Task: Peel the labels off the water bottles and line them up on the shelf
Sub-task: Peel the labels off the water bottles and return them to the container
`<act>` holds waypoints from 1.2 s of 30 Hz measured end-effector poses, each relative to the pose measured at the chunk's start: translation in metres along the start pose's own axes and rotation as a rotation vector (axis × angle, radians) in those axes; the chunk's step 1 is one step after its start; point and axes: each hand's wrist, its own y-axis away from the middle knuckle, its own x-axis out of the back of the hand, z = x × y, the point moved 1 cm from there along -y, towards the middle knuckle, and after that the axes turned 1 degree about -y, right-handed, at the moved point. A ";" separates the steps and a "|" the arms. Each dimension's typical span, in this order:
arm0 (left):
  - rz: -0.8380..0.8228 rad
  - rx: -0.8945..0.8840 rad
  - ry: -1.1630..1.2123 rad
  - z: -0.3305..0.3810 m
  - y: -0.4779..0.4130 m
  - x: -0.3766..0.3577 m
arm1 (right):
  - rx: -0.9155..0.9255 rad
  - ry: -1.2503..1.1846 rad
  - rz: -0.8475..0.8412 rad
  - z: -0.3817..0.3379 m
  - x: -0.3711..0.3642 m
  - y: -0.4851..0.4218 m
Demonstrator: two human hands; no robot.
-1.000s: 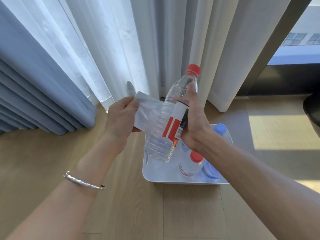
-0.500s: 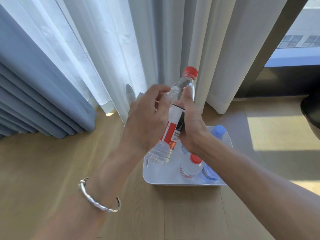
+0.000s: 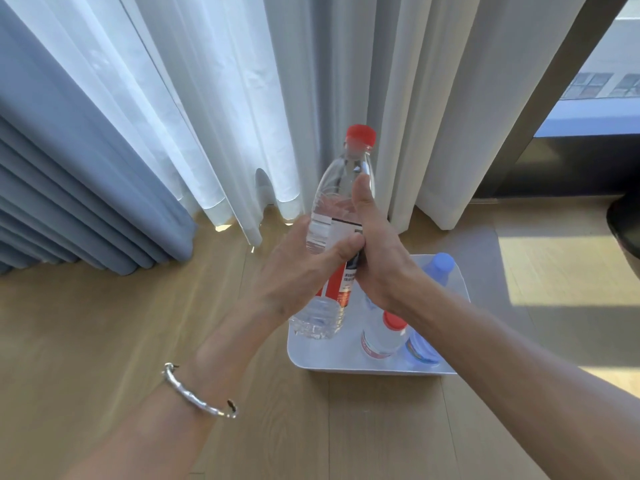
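Note:
A clear water bottle with a red cap is held tilted above the floor, cap pointing away from me. Its red, white and black label is still wrapped around the middle, partly loose. My right hand grips the bottle's right side, thumb up along the shoulder. My left hand wraps the bottle from the left, its thumb pressing on the label near the right hand. In the white tray below stand a small red-capped bottle and a blue-capped bottle.
The tray sits on a wooden floor. White sheer curtains and blue-grey drapes hang just behind. A window frame rises at the right, and a dark round object shows at the right edge.
The left hand, which held a peeled white flap of label out to the left, has come back onto the bottle and now wraps its middle. The bottle stands more upright.

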 end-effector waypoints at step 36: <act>0.369 0.191 0.295 -0.038 -0.010 0.027 | 0.299 0.593 0.001 -0.035 0.010 0.005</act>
